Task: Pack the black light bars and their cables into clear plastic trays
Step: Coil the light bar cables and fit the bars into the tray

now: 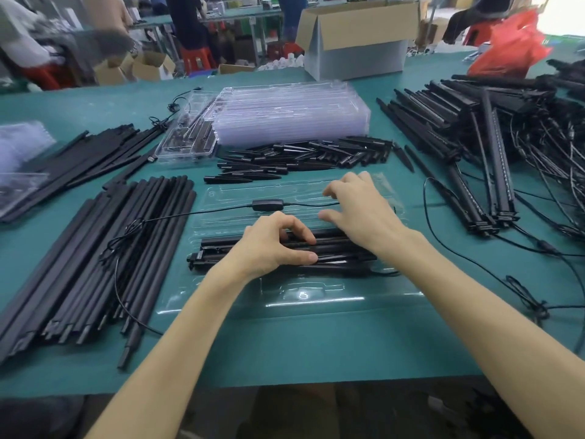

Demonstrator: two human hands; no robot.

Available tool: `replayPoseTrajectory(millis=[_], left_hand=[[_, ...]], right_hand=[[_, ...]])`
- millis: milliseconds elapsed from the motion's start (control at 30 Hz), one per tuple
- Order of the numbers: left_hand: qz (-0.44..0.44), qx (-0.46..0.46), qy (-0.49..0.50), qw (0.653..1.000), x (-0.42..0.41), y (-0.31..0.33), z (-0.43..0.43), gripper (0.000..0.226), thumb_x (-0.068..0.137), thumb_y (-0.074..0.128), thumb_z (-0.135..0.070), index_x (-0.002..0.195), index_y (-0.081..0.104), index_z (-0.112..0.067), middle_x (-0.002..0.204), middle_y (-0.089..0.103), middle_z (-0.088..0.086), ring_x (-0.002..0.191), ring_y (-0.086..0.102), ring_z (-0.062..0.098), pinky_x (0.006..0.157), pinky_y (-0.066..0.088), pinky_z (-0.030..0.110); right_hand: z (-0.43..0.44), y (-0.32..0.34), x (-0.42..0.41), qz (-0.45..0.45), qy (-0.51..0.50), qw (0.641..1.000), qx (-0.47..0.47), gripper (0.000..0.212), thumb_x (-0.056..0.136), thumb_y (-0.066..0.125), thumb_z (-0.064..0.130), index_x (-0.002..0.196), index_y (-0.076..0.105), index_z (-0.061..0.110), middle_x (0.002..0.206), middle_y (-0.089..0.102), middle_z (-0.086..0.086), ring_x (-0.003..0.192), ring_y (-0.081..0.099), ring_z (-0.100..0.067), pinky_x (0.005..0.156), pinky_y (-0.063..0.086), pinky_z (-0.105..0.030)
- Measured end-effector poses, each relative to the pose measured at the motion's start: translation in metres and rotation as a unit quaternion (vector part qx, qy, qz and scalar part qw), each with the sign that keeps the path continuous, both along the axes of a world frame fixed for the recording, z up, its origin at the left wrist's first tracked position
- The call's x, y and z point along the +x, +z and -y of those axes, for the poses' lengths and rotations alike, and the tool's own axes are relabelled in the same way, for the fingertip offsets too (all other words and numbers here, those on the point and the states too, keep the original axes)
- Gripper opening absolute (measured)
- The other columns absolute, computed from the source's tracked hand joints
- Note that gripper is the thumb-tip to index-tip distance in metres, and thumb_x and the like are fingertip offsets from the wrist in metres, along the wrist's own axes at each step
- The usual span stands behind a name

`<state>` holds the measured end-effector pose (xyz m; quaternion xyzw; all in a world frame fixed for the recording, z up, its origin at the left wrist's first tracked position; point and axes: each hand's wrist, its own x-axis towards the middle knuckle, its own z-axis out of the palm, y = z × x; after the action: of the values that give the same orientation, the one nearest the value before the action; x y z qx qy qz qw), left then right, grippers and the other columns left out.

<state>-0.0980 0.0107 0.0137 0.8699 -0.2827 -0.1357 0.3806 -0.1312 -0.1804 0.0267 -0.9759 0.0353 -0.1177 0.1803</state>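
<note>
1. A clear plastic tray (316, 296) lies flat on the green table (285, 350), right in front of the person.
2. A small bundle of black light bars (342, 245) lies lengthwise across the middle of the tray, from left to right.
3. The left hand (278, 242) sits on the left part of that bundle. Its fingers curl over the top and its thumb presses against the near side, so it grips the light bars.
4. The right hand (357, 210) hovers over the far right part of the tray with its fingers spread and loosely bent. I cannot tell whether it has hold of anything.
5. A thin black cable (221, 210) with a small black box on it runs across the far part of the tray. It goes from the rods on the left to a spot under the right hand.
6. A big pile of long black rods (95, 248) lies on the table just left of the tray.
7. A heap of short black spikes (300, 156) lies just beyond the tray.
8. Behind the spikes stands a stack of empty clear trays (291, 115). Beside it on the left is a filled tray (186, 141) with black parts in it.
9. On the right lies a large heap of bars and tangled wires (490, 137).
10. At the far edge of the table are an open cardboard box (357, 36) and a red plastic bag (512, 45).
</note>
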Motion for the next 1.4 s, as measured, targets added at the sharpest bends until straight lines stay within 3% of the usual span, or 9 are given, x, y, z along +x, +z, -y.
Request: replayPoseTrajectory(millis=[133,367,567,700,800,867,933,1233,1400], left_hand=[[0.019,-0.012,0.002,1.000,-0.003,0.001,0.000,0.026,0.068,0.091,-0.041,0.076,0.067,-0.049,0.100,0.059,-0.017,0.098,0.052,0.009,0.106,0.039,0.049],[0.023,-0.021,-0.002,1.000,-0.005,0.000,0.000,0.024,0.070,0.089,-0.039,0.081,0.069,-0.045,0.098,0.057,-0.016,0.098,0.051,0.011,0.106,0.037,0.051],[0.022,-0.027,0.004,0.999,-0.007,0.001,0.000,0.022,0.071,0.089,-0.039,0.080,0.070,-0.045,0.098,0.059,-0.018,0.100,0.052,0.013,0.106,0.037,0.051],[0.021,-0.028,0.004,0.999,-0.006,-0.001,-0.001,0.021,0.071,0.089,-0.039,0.083,0.072,-0.040,0.092,0.059,-0.020,0.092,0.052,0.008,0.106,0.036,0.053],[0.021,-0.025,0.006,0.999,-0.006,-0.001,-0.002,0.021,0.071,0.088,-0.039,0.083,0.072,-0.040,0.089,0.057,-0.019,0.090,0.051,0.008,0.107,0.036,0.053],[0.022,-0.026,0.006,0.999,-0.007,-0.001,-0.002,0.020,0.072,0.087,-0.039,0.083,0.071,-0.042,0.093,0.058,-0.019,0.093,0.051,0.007,0.107,0.036,0.053],[0.027,-0.027,0.008,0.999,-0.008,0.000,-0.003,0.019,0.073,0.086,-0.039,0.084,0.071,-0.043,0.097,0.059,-0.018,0.097,0.052,0.007,0.108,0.036,0.052],[0.027,-0.037,0.017,0.999,-0.014,-0.001,-0.003,0.016,0.079,0.084,-0.035,0.091,0.073,-0.036,0.099,0.069,-0.015,0.100,0.060,0.008,0.106,0.040,0.049],[-0.061,-0.195,0.066,0.977,-0.013,-0.005,-0.009,0.015,0.082,0.083,-0.020,0.094,0.074,-0.025,0.099,0.075,-0.011,0.096,0.067,0.002,0.082,0.049,0.017]], right_hand=[[0.005,-0.003,0.004,0.012,-0.001,0.999,0.045,0.017,0.090,0.072,0.031,0.091,0.066,0.014,0.092,0.056,0.000,0.101,0.052,-0.024,0.087,0.047,-0.043],[0.017,-0.008,-0.002,0.004,0.009,0.999,0.032,0.017,0.093,0.068,0.031,0.103,0.066,0.018,0.097,0.049,0.004,0.106,0.049,-0.018,0.088,0.046,-0.041],[0.019,-0.012,-0.007,0.082,-0.004,0.996,0.041,0.014,0.100,0.058,0.020,0.100,0.070,0.012,0.093,0.048,0.005,0.084,0.054,-0.008,0.077,0.044,-0.035],[0.020,-0.002,-0.011,0.126,-0.024,0.980,0.150,0.022,0.103,0.051,0.020,0.091,0.069,0.017,0.089,0.052,0.008,0.078,0.052,-0.006,0.078,0.042,-0.031],[0.020,0.007,-0.017,0.134,-0.036,0.897,0.420,0.023,0.104,0.049,0.019,0.088,0.065,0.018,0.063,0.049,0.015,0.057,0.043,-0.003,0.056,0.045,-0.023],[0.024,0.014,-0.026,0.129,-0.026,0.802,0.583,0.021,0.105,0.050,0.015,0.091,0.064,0.013,0.065,0.050,0.007,0.057,0.042,-0.007,0.046,0.040,-0.019],[0.030,0.017,-0.038,0.118,0.010,0.762,0.637,0.016,0.103,0.054,0.016,0.093,0.066,0.012,0.073,0.053,0.005,0.062,0.044,-0.008,0.048,0.040,-0.018],[0.021,0.006,-0.088,0.000,0.194,0.845,0.498,0.012,0.088,0.072,0.027,0.089,0.076,0.016,0.087,0.072,-0.006,0.068,0.051,-0.014,0.063,0.042,-0.020],[0.013,-0.009,-0.103,-0.054,0.176,0.918,0.352,0.007,0.080,0.083,0.027,0.085,0.078,0.025,0.084,0.068,-0.005,0.067,0.057,-0.021,0.065,0.045,-0.027]])
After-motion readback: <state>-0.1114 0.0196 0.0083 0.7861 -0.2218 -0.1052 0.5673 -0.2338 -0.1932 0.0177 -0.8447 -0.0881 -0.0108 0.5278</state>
